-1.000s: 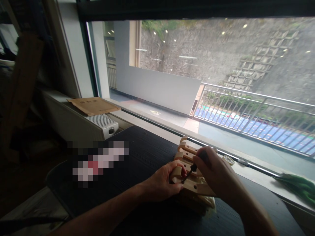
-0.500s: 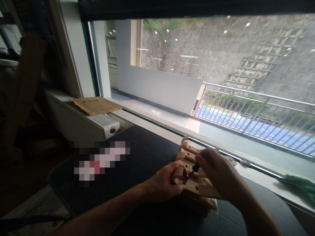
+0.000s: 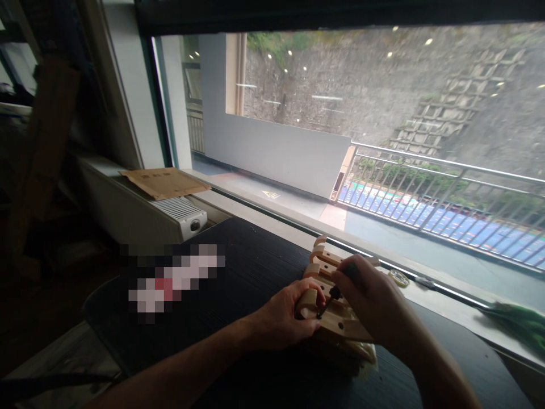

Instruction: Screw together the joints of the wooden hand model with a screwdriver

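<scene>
Several pale wooden hooks (image 3: 340, 325), curled at one end and with dark holes along their flat parts, lie side by side on the black table. My left hand (image 3: 293, 312) is closed on the curled end of the nearest hook. My right hand (image 3: 361, 292) grips the dark handle of a screwdriver (image 3: 335, 293). Its shaft slants down to the left, and the tip meets a dark spot on the hook beside my left thumb. The right hand hides most of the handle and parts of the hooks. Clear plastic wrapping (image 3: 368, 353) shows beneath the wood.
The black table (image 3: 255, 250) stands against a window sill. On the sill lie a yellowish tape roll (image 3: 399, 278) and something green (image 3: 519, 324). A brown envelope (image 3: 166, 182) rests on a white radiator (image 3: 187, 218). A blurred patch (image 3: 179, 278) covers something on the table.
My right hand has turned and shifted slightly left around the screwdriver handle, and the shaft stands a little steeper. The left hand has stayed in place. More of the tape roll shows.
</scene>
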Motion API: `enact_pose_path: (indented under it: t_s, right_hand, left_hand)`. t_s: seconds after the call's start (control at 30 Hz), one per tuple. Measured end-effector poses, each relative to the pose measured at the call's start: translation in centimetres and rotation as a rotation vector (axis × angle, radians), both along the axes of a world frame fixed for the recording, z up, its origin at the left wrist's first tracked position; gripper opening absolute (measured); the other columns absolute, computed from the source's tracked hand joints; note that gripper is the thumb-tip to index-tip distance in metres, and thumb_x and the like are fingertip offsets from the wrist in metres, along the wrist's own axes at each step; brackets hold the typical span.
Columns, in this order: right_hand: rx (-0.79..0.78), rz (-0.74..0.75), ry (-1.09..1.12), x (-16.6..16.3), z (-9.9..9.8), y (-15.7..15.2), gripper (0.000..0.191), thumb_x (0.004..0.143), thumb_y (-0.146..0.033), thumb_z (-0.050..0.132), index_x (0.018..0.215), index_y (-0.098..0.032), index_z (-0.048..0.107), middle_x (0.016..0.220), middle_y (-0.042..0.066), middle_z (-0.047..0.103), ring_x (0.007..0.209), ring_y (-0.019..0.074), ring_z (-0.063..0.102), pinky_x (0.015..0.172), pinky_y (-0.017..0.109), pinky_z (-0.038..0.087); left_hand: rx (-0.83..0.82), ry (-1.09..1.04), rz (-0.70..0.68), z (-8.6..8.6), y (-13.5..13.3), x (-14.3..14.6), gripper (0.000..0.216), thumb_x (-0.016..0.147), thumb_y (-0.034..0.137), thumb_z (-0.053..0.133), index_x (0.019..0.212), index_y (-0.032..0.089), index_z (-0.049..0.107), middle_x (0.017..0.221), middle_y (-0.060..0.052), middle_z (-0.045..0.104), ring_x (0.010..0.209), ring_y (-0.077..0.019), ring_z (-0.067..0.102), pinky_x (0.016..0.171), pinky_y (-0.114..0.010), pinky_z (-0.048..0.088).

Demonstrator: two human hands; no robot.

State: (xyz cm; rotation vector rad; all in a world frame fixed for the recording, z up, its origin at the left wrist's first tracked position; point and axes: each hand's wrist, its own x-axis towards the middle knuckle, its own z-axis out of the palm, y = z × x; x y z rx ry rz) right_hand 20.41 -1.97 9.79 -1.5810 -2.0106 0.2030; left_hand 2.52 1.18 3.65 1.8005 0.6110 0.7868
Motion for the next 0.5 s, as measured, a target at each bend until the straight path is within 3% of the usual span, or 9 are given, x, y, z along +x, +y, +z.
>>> enact_pose_path:
  t_s: [0.13, 0.3, 0.4, 0.5]
  right_hand:
    - [0.017, -0.082, 0.003, 0.6, -0.5, 0.6, 0.031, 0.088, -0.049, 0.042, 0.081, -0.021, 0.052, 0.066, 0.000, 0.061, 0.056, 0.0140, 0.052, 0.052, 0.025, 0.037]
    - [-0.005, 0.030, -0.015, 0.0, 0.3, -0.6, 0.022, 0.087, -0.043, 0.049, 0.097, -0.025, 0.055, 0.067, -0.003, 0.059, 0.055, 0.0126, 0.051, 0.049, 0.023, 0.036]
    - [-0.017, 0.104, 0.009, -0.2, 0.6, -0.9, 0.019, 0.089, -0.041, 0.046, 0.090, -0.024, 0.054, 0.070, -0.002, 0.060, 0.058, 0.0125, 0.053, 0.051, 0.023, 0.037]
    - [0.007, 0.045, -0.014, 0.1, 0.3, -0.3, 0.021, 0.088, -0.041, 0.045, 0.083, -0.022, 0.053, 0.071, 0.000, 0.062, 0.059, 0.0137, 0.055, 0.051, 0.024, 0.037]
  left_hand:
    - [0.026, 0.013, 0.014, -0.1, 0.0, 0.0, 0.024, 0.070, 0.007, 0.058, 0.092, 0.017, 0.054, 0.094, -0.001, 0.053, 0.089, -0.0154, 0.051, 0.082, -0.025, 0.041]
    - [0.003, -0.016, -0.001, -0.1, 0.0, 0.0, 0.023, 0.070, 0.007, 0.058, 0.090, 0.017, 0.053, 0.089, 0.001, 0.050, 0.082, -0.0121, 0.048, 0.074, -0.021, 0.042]
    - [-0.019, -0.013, -0.005, -0.1, -0.1, 0.0, 0.023, 0.070, 0.007, 0.058, 0.090, 0.017, 0.053, 0.087, 0.002, 0.049, 0.078, -0.0111, 0.046, 0.070, -0.020, 0.041]
    - [-0.012, -0.023, -0.018, 0.0, -0.1, 0.0, 0.024, 0.069, 0.005, 0.057, 0.090, 0.017, 0.053, 0.090, 0.002, 0.051, 0.083, -0.0123, 0.048, 0.076, -0.022, 0.041]
